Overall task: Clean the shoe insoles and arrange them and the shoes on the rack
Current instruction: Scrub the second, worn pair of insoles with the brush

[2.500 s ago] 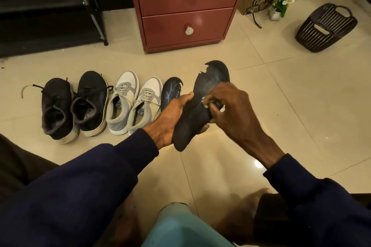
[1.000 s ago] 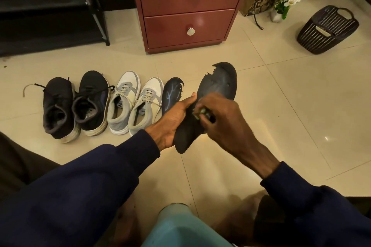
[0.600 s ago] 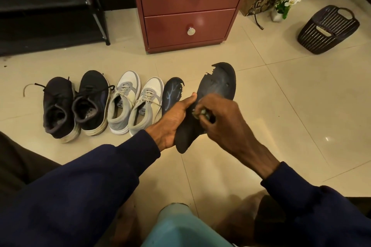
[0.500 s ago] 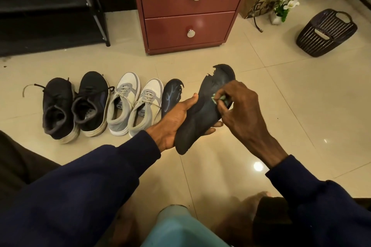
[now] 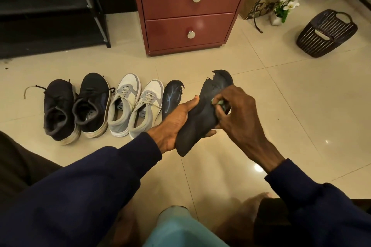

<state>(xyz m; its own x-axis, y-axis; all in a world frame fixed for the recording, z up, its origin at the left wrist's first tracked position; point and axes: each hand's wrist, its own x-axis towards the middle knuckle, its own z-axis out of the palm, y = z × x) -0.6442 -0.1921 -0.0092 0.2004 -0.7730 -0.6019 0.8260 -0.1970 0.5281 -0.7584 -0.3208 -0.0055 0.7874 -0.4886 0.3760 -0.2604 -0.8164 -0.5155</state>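
Cleaning step in hand: the left hand (image 5: 172, 124) gripped a dark insole (image 5: 202, 114) by its heel end, while the right hand (image 5: 236, 114) pinched a small greenish wipe (image 5: 220, 102) against its face. A second insole (image 5: 170, 98) lay at ten o'clock beside the shoes (image 5: 100, 106); the rack (image 5: 50, 12) stood far off, so racking probably waited on further wiping.
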